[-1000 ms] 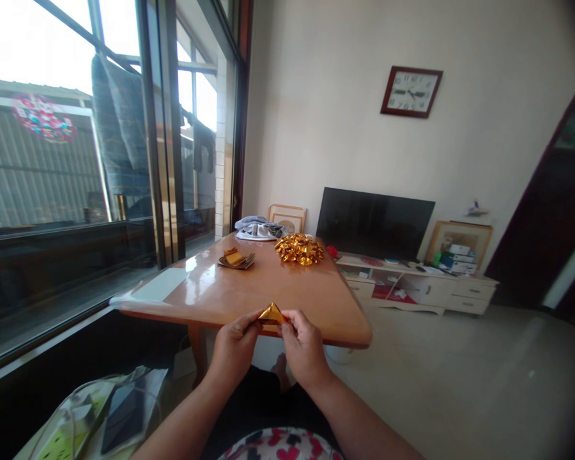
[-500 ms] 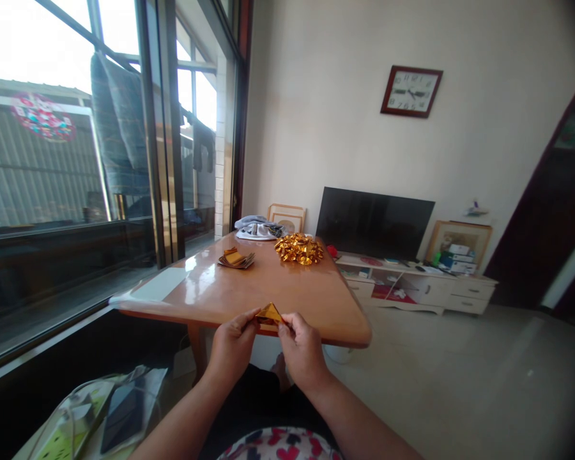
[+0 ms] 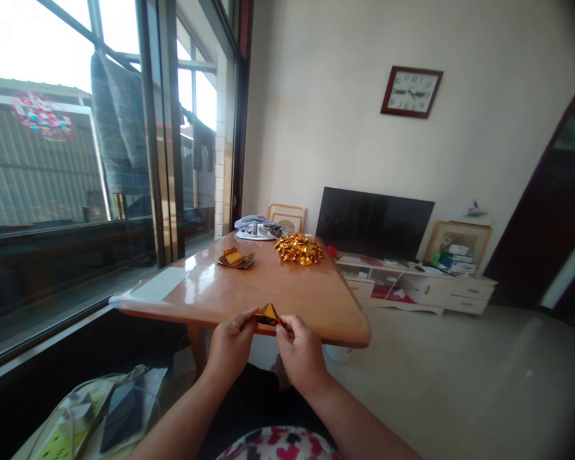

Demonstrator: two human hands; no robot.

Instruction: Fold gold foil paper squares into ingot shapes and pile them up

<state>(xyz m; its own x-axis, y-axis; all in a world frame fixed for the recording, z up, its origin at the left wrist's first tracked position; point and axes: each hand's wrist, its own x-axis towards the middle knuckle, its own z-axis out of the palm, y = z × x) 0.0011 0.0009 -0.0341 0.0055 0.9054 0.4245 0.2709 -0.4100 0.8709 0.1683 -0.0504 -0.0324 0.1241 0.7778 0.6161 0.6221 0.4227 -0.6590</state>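
A small piece of folded gold foil paper [image 3: 268,314] is held between both hands at the near edge of the wooden table [image 3: 220,291]. My left hand [image 3: 232,342] pinches its left corner between thumb and fingers. On the other side, my right hand [image 3: 301,348] grips the right corner the same way. The foil rises to a peak in the middle, with a dark opening below. Farther back on the table lie a heap of folded gold foil pieces [image 3: 299,249] and a stack of flat gold paper sheets [image 3: 236,258].
Folded cloth [image 3: 259,228] lies at the table's far end. A television [image 3: 374,222] stands on a white cabinet [image 3: 426,291] beyond. At lower left are a power strip [image 3: 60,441] and a dark tablet-like device [image 3: 123,412]. Windows line the left side.
The foil's two ends have drawn slightly closer together, and its middle stands a little more peaked and open. My right hand has shifted slightly left; the things on the table are unchanged.
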